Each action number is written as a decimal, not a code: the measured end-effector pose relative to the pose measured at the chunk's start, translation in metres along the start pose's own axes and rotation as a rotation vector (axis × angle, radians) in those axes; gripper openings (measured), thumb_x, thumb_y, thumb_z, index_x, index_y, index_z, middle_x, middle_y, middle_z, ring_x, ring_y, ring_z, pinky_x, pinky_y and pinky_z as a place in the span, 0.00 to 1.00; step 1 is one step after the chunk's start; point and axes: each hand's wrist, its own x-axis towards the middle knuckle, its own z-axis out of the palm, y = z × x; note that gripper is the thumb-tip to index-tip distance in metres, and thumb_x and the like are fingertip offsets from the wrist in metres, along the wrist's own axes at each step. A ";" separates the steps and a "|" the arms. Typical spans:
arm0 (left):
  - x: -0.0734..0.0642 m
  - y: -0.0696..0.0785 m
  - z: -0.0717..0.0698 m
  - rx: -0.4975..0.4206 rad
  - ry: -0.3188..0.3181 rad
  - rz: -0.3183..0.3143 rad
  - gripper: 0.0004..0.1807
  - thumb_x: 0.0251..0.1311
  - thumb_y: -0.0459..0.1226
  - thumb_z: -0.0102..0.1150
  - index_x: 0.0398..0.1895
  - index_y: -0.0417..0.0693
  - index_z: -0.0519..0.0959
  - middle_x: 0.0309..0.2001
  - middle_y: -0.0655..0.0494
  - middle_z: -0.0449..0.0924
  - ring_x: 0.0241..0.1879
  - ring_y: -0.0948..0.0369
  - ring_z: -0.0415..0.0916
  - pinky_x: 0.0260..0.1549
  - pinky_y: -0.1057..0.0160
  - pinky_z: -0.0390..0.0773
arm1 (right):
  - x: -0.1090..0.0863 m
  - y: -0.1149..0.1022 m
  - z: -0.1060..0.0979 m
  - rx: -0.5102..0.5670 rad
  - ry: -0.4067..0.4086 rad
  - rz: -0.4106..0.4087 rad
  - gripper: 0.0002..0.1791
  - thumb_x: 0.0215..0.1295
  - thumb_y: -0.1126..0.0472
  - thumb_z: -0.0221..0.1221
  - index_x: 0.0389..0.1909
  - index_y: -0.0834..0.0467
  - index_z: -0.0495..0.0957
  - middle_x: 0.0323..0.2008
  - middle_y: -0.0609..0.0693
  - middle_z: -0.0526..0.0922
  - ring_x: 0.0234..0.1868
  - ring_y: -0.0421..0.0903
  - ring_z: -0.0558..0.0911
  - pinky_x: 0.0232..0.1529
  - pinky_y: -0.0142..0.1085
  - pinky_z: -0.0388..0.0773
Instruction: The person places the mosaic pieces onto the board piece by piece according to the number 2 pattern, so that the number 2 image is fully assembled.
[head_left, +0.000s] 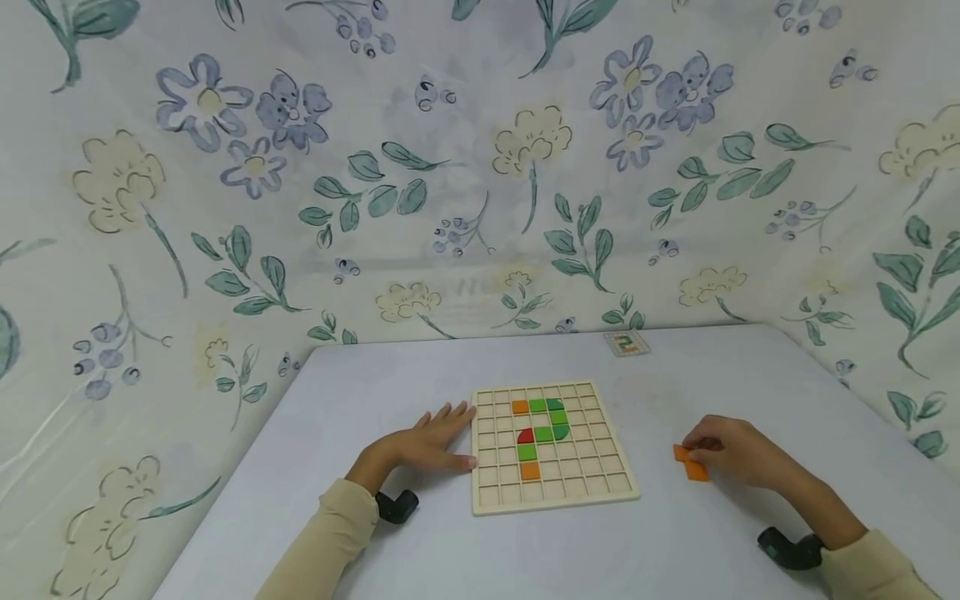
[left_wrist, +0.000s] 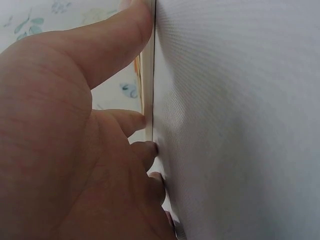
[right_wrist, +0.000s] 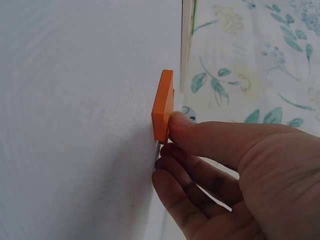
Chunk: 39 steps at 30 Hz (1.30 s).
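Note:
A pale wooden grid board (head_left: 588, 479) lies on the table, bearing a bent path of orange, green and red pieces. My left hand (head_left: 427, 443) rests beside it, fingers spread, with the thumb and fingertips right at its left edge. To the right of the board, my right hand (head_left: 738, 450) pinches an orange square tile (head_left: 680, 452) between thumb and fingers. A second orange tile (head_left: 697, 472) lies partly under that hand, overlapping the first. In the right wrist view the thumb presses against an orange tile (right_wrist: 163, 102) close over the white surface.
A small patterned card (head_left: 627, 343) lies near the far edge of the white table (head_left: 420, 550). Behind the table hangs a floral cloth (head_left: 465, 275). Each wrist wears a black camera mount, one showing below the left hand (head_left: 397, 506).

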 end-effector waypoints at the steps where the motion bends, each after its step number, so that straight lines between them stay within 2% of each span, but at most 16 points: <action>1: 0.000 0.000 0.000 0.001 0.002 -0.002 0.53 0.62 0.59 0.59 0.81 0.48 0.46 0.82 0.46 0.39 0.81 0.43 0.31 0.77 0.38 0.33 | 0.001 0.000 0.000 -0.001 0.000 -0.006 0.06 0.60 0.65 0.67 0.38 0.57 0.86 0.35 0.42 0.84 0.35 0.33 0.77 0.35 0.27 0.78; 12: 0.000 0.001 0.000 -0.001 0.013 -0.007 0.53 0.61 0.59 0.61 0.81 0.47 0.47 0.81 0.45 0.40 0.81 0.43 0.32 0.77 0.38 0.34 | 0.001 0.000 0.001 -0.001 0.007 -0.057 0.07 0.59 0.66 0.68 0.39 0.59 0.86 0.35 0.42 0.83 0.33 0.30 0.75 0.34 0.27 0.78; 21: 0.000 0.001 -0.001 -0.018 0.000 0.001 0.53 0.61 0.59 0.61 0.81 0.48 0.46 0.82 0.45 0.39 0.81 0.44 0.31 0.76 0.38 0.33 | -0.001 -0.003 0.002 0.018 0.002 -0.030 0.09 0.58 0.66 0.69 0.40 0.61 0.86 0.33 0.43 0.81 0.31 0.32 0.71 0.31 0.26 0.76; 29: -0.002 0.002 -0.002 -0.025 0.012 -0.008 0.54 0.61 0.58 0.62 0.81 0.47 0.47 0.81 0.45 0.39 0.81 0.43 0.32 0.76 0.37 0.34 | 0.003 -0.002 0.002 0.027 0.017 -0.090 0.10 0.57 0.67 0.69 0.41 0.62 0.86 0.34 0.43 0.81 0.32 0.30 0.73 0.32 0.26 0.78; 39: -0.002 0.003 -0.002 -0.023 0.004 -0.005 0.53 0.61 0.58 0.61 0.81 0.49 0.46 0.82 0.46 0.39 0.81 0.44 0.31 0.77 0.38 0.33 | 0.003 -0.002 0.003 0.019 -0.011 -0.113 0.10 0.57 0.66 0.69 0.41 0.62 0.86 0.34 0.42 0.80 0.32 0.30 0.72 0.32 0.26 0.77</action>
